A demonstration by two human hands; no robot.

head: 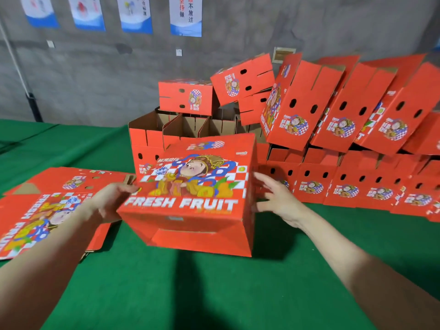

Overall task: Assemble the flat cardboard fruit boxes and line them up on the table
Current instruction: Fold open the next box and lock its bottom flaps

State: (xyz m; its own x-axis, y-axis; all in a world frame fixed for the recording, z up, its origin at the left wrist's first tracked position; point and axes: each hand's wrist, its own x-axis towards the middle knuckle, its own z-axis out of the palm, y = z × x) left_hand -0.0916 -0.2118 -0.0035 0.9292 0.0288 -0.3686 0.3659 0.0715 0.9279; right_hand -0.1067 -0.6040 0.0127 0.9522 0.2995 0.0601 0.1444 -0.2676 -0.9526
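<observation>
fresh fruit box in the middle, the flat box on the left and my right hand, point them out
fresh fruit box (190, 186), head view, printed top face
flat box (35, 217), head view, printed panel
right hand (278, 198), head view, middle of the hand

Light was even and fairly bright, prob. from overhead, no glare. Soft dark shadow lay on the green cloth (214, 306) near the box (190, 210). Left hand (112, 198) and right hand (281, 198) were smeared w/ motion. Far posters (185, 15) looked soft; edges bowed, wide-angle.
</observation>
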